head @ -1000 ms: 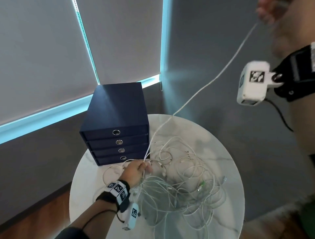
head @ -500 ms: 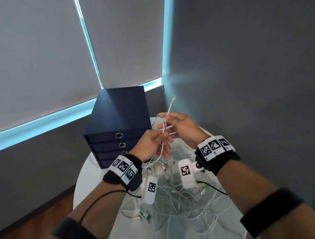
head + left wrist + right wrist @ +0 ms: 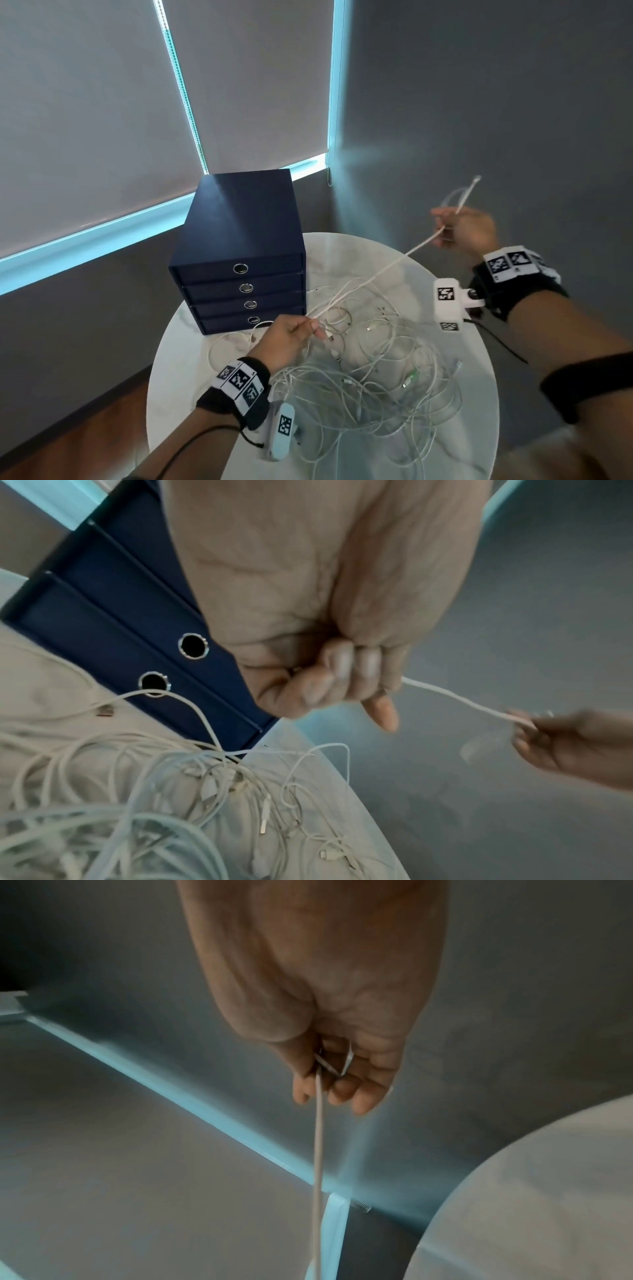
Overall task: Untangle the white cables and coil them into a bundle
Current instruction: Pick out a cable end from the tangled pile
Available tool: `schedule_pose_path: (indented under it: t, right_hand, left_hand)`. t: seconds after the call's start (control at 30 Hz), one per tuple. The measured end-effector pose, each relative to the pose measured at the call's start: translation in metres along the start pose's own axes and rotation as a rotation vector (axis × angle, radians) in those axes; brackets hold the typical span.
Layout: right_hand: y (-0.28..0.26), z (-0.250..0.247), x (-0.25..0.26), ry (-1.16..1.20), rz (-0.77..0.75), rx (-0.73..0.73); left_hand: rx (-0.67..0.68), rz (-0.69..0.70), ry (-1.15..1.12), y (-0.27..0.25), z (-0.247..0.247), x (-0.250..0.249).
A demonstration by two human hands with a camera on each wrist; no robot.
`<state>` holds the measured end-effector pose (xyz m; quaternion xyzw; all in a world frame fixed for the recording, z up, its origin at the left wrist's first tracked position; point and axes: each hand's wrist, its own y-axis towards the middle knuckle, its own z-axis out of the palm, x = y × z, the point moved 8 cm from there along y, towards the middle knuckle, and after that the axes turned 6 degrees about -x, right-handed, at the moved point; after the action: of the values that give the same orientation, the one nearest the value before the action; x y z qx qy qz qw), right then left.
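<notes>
1. L hand (image 3: pixel 291 339), near-left over the round white table (image 3: pixel 479 428): fingers curled, pinching 1 white cable (image 3: pixel 373 274) w/ thumb + fingertips, just in front of the drawer box.
2. R hand (image 3: pixel 466 229), raised far-right past the table edge: fingers curled round the same cable; its free end pokes up beyond the hand, w/ a small loop at the fingers (blurred).
3. Cable runs taut, straight, from L hand up-right to R hand, above the table.
4. Tangled pile of white cables (image 3: pixel 370 383) lies loose on the table centre + near side, below both hands; plugs visible among the strands.
5. Navy 4-drawer box (image 3: pixel 239 240) on far-left of table, ring pulls facing near side.
6. Wrist cams + marker bands on both forearms.
</notes>
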<state>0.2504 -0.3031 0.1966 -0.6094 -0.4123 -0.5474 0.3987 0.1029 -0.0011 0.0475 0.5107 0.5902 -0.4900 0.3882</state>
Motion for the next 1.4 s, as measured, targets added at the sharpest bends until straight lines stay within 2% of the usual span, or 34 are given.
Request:
schedule_pose_path:
  t: [0.17,0.2,0.3,0.33,0.37,0.43,0.47,0.5,0.57,0.63,0.67,0.73,0.77,0.83,0.9,0.93,1.03,1.17,1.27,1.33,1.4]
  right_hand:
    - [0.028,-0.085,-0.054,-0.286,0.142,-0.21]
    - [0.029,-0.096,-0.069,-0.351,0.183,-0.216]
    - [0.027,-0.121,-0.114,-0.73,0.321,-0.116]
    - [0.021,-0.124,-0.12,-0.763,0.348,-0.123]
    - [0.015,-0.122,-0.124,-0.788,0.36,-0.102]
    - [-0.001,-0.098,-0.109,-0.818,0.176,-0.097]
    - [-0.008,-0.075,-0.099,-0.778,0.046,-0.044]
    - [-0.02,-0.044,-0.09,-0.703,-0.07,0.082]
    - [-0.056,0.022,-0.081,-0.575,-0.216,0.44]
    - [-0.096,0.074,-0.086,-0.598,-0.247,0.761]
    - [-0.112,0.094,-0.092,-0.643,-0.262,0.866]
    - [-0.132,0.118,-0.099,-0.688,-0.282,0.95]
    - [-0.136,0.124,-0.1,-0.66,-0.276,0.93]
    - [-0.135,0.131,-0.096,-0.551,-0.284,0.813]
    - [-0.134,0.138,-0.09,-0.46,-0.329,0.69]
    - [-0.137,0.142,-0.086,-0.427,-0.355,0.644]
    - [-0.151,0.151,-0.077,-0.368,-0.409,0.58]
    - [-0.158,0.153,-0.084,-0.355,-0.415,0.613]
    - [-0.15,0.144,-0.094,-0.38,-0.405,0.685]
    - [-0.137,0.13,-0.109,-0.494,-0.388,0.703]
    - [-0.12,0.111,-0.123,-0.602,-0.384,0.689]
  left_hand:
    - [-0.176,-0.028,-0.026,0.007,-0.017,0.014]
    - [-0.185,-0.019,-0.032,0.008,-0.017,0.013]
    - [-0.223,0.076,0.038,0.009,-0.014,-0.002]
    - [-0.227,0.105,0.048,0.01,-0.012,-0.005]
    - [-0.216,0.126,0.055,0.013,-0.009,-0.008]
    - [-0.175,0.149,0.1,0.016,-0.001,-0.011]
    - [-0.15,0.159,0.129,0.017,0.004,-0.014]
    - [-0.125,0.166,0.152,0.018,0.009,-0.016]
    - [-0.095,0.202,0.19,0.018,0.018,-0.025]
    - [-0.091,0.24,0.211,0.017,0.022,-0.032]
    - [-0.097,0.244,0.197,0.017,0.021,-0.034]
    - [-0.17,0.228,0.144,0.017,0.01,-0.036]
    - [-0.24,0.2,0.081,0.016,-0.001,-0.036]
    - [-0.372,0.075,-0.19,0.012,-0.021,-0.024]
    - [-0.367,-0.097,-0.564,0.009,-0.02,-0.011]
    - [-0.349,-0.133,-0.656,0.008,-0.017,-0.011]
    - [-0.364,-0.067,-0.517,0.007,-0.017,-0.02]
    - [-0.418,0.054,-0.421,0.008,-0.02,-0.031]
    - [-0.434,0.077,-0.54,0.009,-0.02,-0.033]
    - [-0.466,0.056,-0.676,0.012,-0.022,-0.029]
    - [-0.496,0.072,-0.695,0.016,-0.022,-0.03]
